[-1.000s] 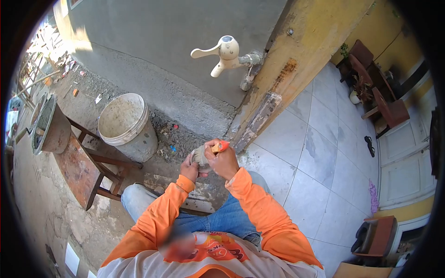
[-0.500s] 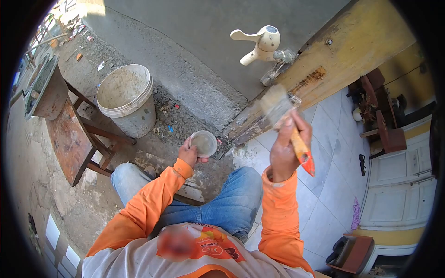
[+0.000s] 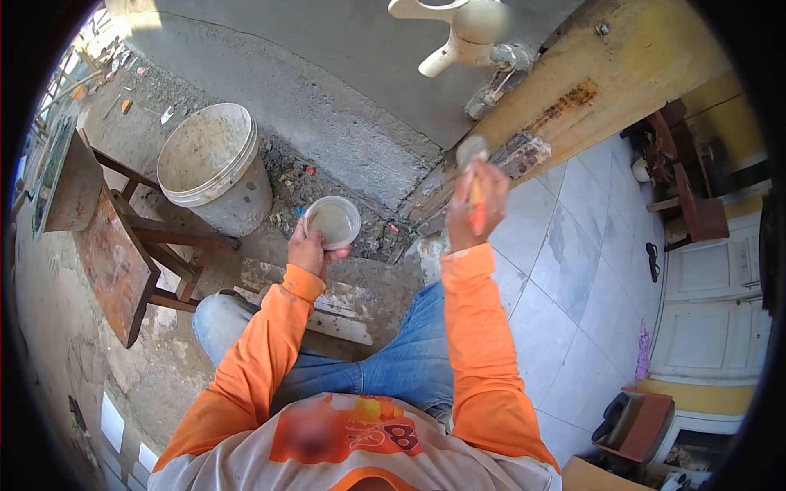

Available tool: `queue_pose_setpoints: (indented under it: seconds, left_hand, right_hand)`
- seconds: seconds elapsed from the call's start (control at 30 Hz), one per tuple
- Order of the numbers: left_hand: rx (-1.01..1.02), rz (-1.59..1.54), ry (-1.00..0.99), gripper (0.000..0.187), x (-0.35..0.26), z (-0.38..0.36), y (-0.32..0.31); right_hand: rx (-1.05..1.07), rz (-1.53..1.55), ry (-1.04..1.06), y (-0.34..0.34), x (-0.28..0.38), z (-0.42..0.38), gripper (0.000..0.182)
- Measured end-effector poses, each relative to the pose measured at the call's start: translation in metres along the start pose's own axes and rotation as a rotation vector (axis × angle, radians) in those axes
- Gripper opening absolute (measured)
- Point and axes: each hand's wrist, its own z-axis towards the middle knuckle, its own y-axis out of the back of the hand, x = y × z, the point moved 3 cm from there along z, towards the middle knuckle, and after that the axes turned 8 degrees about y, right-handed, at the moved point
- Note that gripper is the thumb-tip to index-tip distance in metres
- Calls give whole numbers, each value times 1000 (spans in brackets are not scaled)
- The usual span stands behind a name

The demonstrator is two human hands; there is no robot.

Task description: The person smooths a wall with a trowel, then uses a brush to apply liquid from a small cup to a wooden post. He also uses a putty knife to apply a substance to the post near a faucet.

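My left hand [image 3: 308, 250] grips a small round plastic tub [image 3: 353, 221] by its left side, with its open top facing up. Greyish liquid shows inside. In my right hand [image 3: 483, 192] is a paintbrush [image 3: 477, 211], its orange and yellow handle pointing back toward me. The brush's pale bristles overlap the lower edge of the yellowish door post [image 3: 622, 69], left of a rough, broken patch [image 3: 524, 153]. Part of the brush is covered by my fingers, and motion blurs it a little.
Above the post end stands a cream tap [image 3: 450, 49] on a metal pipe. To the left are a dirty white bucket [image 3: 225, 192] and a worn wooden chair [image 3: 119, 262] bearing a mortar-stained basin [image 3: 70, 184]. Pale floor tiles [image 3: 565, 262] run right, toward brown furniture [image 3: 700, 209].
My right hand has brought the brush left and lower against the post, turning its handle more upright. My left hand and the tub appear further left and higher as the view shifts.
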Motion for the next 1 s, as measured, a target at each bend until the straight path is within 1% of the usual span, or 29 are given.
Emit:
queue_pose_setpoints:
  seconds: [0.03, 0.1, 0.13, 0.2, 0.23, 0.3, 0.37, 0.4, 0.43, 0.47, 0.53, 0.57, 0.6, 0.63, 0.7, 0.8, 0.83, 0.9, 0.97, 1.0]
  left_hand:
    - [18, -8, 0, 46, -1, 1, -1]
    - [34, -11, 6, 46, -3, 0, -3]
    - [42, 2, 12, 46, -3, 0, -5]
    - [35, 9, 16, 46, -3, -2, -4]
    - [51, 9, 3, 46, -3, -3, -4]
    - [69, -2, 1, 45, -5, -4, -4]
    - [66, 12, -1, 45, -6, -1, -2]
    - [60, 17, 10, 46, -4, -3, -1]
    - [54, 17, 13, 46, -3, -4, -1]
    - [34, 30, 9, 46, -3, -6, -1]
    - [2, 29, 10, 46, -3, -5, -3]
    - [14, 3, 2, 45, -2, -3, -3]
    - [20, -24, -3, 44, -1, -2, -2]
    - [20, 8, 28, 49, -2, -5, -4]
    - [-2, -5, 39, 49, 0, -4, -5]
    - [5, 15, 48, 46, 0, -2, -6]
    - [-1, 4, 47, 45, 1, -3, -7]
    - [2, 1, 44, 44, 2, -3, -5]
    - [5, 15, 47, 44, 7, -5, -3]
    - [19, 15, 46, 44, 6, -2, -4]
  right_hand:
    - [-81, -7, 0, 11, 8, 33, 23]
    - [-209, -125, 188, 30, 28, 80, 25]
    - [-203, -124, 181, 29, 27, 76, 25]
    - [-281, -179, 320, 24, 31, 68, 27]
    - [-259, -102, 225, 13, 22, 40, 31]
    - [-103, -79, 160, -19, -10, -29, 33]
    - [57, 76, -35, -53, -33, -103, 33]
    - [124, 63, -84, -62, -43, -131, 32]
    - [191, 53, -135, -67, -43, -143, 30]
    - [196, 56, -141, -67, -46, -150, 30]
    - [242, 109, -252, -61, -45, -140, 29]
    - [131, 115, -101, -53, -41, -126, 29]
    - [64, 68, -76, -41, -28, -97, 28]
    - [-3, 24, -51, -29, -15, -66, 28]
    - [-105, -140, 139, -14, 3, -27, 26]
    - [-85, -116, 147, -36, -10, -68, 26]
    - [21, -95, -20, -54, -25, -105, 24]
    - [259, 24, -251, -83, -59, -189, 22]
    - [373, 1, -327, -98, -102, -247, 20]
    - [363, -8, -324, -94, -99, -235, 20]
